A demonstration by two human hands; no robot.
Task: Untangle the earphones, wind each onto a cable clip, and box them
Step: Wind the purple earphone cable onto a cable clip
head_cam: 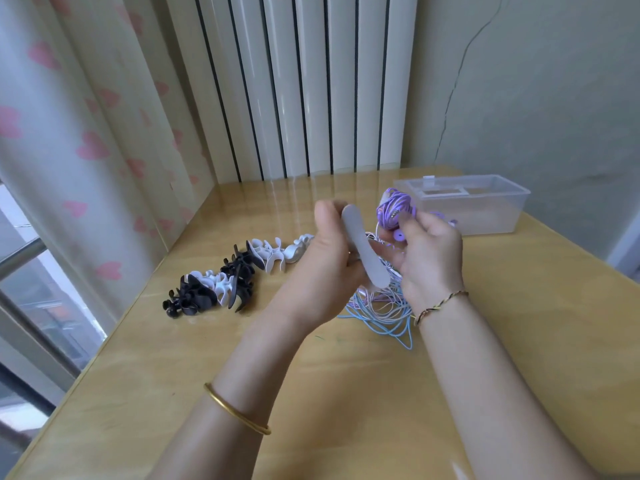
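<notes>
Though purple earphones [394, 209] are wound and pinched by right hand [429, 258], grey clip [363, 251] is gripped by left hand [325, 268]; tangle [381, 311] unsorted, box [485, 220] unfilled.

From where I stand, no word, brand, number or sign can be read on anything. The clear plastic lidded box [485, 216] has a small white tab on its rim, too small to tell whether it bears print. The flat face of the pale grey cable clip [360, 247] is plain, and the wound purple earphones [394, 209] show no legible marking.
</notes>
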